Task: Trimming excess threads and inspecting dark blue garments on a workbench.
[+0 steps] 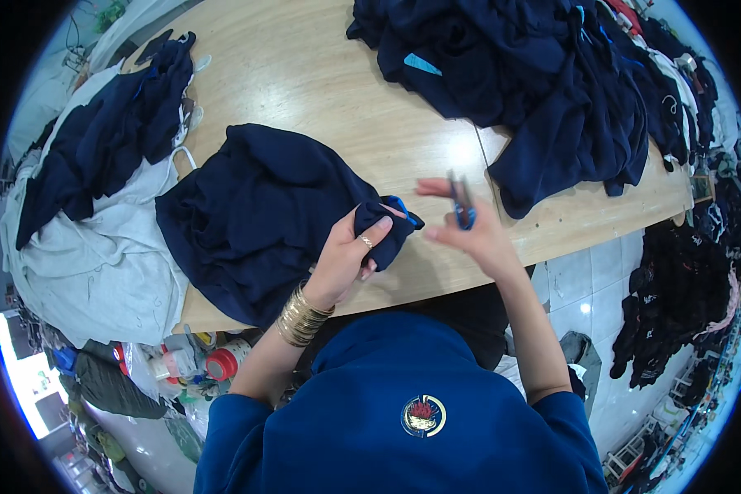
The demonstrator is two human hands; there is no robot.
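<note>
A navy garment (255, 206) lies bunched on the table in front of me, to the left of centre. Its right end is pinched in my left hand (350, 255), thumb on top, with a bright blue strip (402, 207) showing at the fabric edge. Just to the right, apart from the cloth, my right hand (473, 235) is raised and smeared by motion. Small snips with a blue handle (464, 217) sit in it, their dark blades blurred, while the thumb and a finger stretch out toward the garment.
A large heap of navy garments (519, 90) covers the far right of the wooden table (296, 74). More navy pieces (115, 132) and pale grey cloth (99, 255) lie at the left. Dark clothing (675, 288) is piled beyond the right edge, and a red-and-white container (225, 362) stands below the left edge.
</note>
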